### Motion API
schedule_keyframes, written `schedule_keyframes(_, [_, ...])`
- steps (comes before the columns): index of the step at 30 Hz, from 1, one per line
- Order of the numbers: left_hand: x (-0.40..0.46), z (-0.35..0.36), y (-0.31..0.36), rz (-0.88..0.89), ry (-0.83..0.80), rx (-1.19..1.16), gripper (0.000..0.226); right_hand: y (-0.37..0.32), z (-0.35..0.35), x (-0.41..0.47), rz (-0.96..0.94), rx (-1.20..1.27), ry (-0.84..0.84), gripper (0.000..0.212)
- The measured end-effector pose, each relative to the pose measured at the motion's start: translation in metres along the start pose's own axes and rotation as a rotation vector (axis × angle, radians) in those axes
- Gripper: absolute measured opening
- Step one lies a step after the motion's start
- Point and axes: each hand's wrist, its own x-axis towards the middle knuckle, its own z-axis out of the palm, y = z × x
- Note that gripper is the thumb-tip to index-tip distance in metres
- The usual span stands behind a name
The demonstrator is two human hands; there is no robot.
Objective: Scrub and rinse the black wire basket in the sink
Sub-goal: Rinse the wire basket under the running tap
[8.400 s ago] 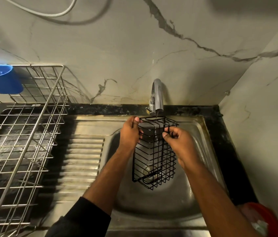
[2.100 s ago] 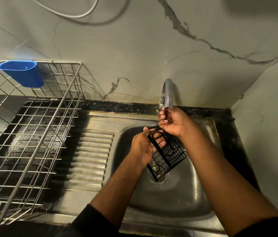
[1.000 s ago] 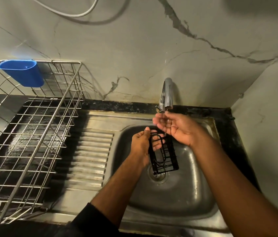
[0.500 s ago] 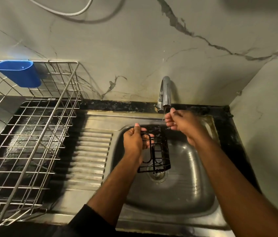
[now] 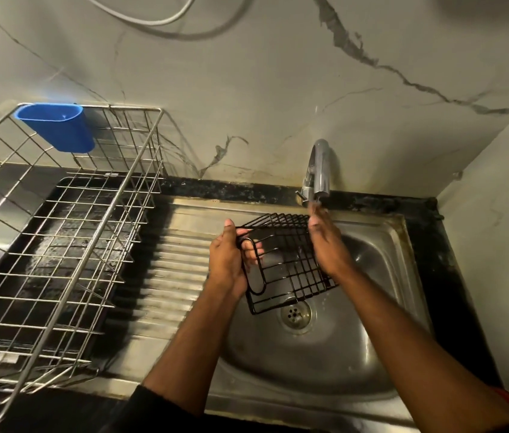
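While the black wire basket (image 5: 287, 260) hangs tilted over the sink (image 5: 381, 307) beneath the tap (image 5: 320, 170) | my left hand (image 5: 231, 264) grips its edge | right hand (image 5: 325, 245) lies flat against its side | I rotate it slowly under the spout, rubbing each wire.

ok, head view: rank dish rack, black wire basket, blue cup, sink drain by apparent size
1. dish rack, by far the largest
2. black wire basket
3. blue cup
4. sink drain, smallest

The basket is held nearer the camera than the cup, so that gap may be exaggerated.
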Motion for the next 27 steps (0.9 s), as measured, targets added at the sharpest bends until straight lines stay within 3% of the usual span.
schedule_keyframes(2, [0.001,-0.005,0.001,-0.015,0.033,-0.051,0.034,-0.001,0.004,0.001,0.104,-0.036,-0.025,0.055])
schedule_keyframes(7, [0.007,-0.014,-0.009,-0.054,0.095,-0.115,0.038,-0.055,0.035,-0.045,-0.42,-0.185,-0.187,0.058])
schedule_keyframes(9, [0.01,-0.019,-0.012,-0.075,0.103,-0.14,0.039,-0.05,0.038,-0.039,-0.457,-0.196,-0.212,0.056])
schedule_keyframes(12, [0.011,-0.025,-0.012,-0.108,0.113,-0.203,0.039,-0.021,0.024,-0.011,-0.163,-0.155,-0.163,0.055])
schedule_keyframes(14, [0.011,-0.027,-0.01,-0.116,0.109,-0.238,0.039,-0.014,0.011,-0.001,0.07,-0.004,-0.103,0.054])
schedule_keyframes(19, [0.015,-0.028,-0.009,-0.144,0.088,-0.282,0.044,-0.032,0.005,0.021,0.216,0.751,0.108,0.036])
schedule_keyframes(21, [0.015,-0.027,-0.009,-0.154,0.09,-0.288,0.043,-0.04,-0.002,0.032,0.409,1.116,0.11,0.029])
schedule_keyframes(23, [0.018,-0.029,-0.011,-0.168,0.083,-0.308,0.042,-0.044,-0.009,0.042,0.566,1.328,0.097,0.025])
schedule_keyframes(25, [0.023,-0.035,-0.014,-0.19,0.077,-0.321,0.041,-0.049,-0.014,0.043,0.569,1.306,0.041,0.027])
schedule_keyframes(27, [0.029,-0.041,-0.017,-0.239,0.05,-0.315,0.04,-0.054,-0.02,0.032,0.438,1.017,-0.148,0.027])
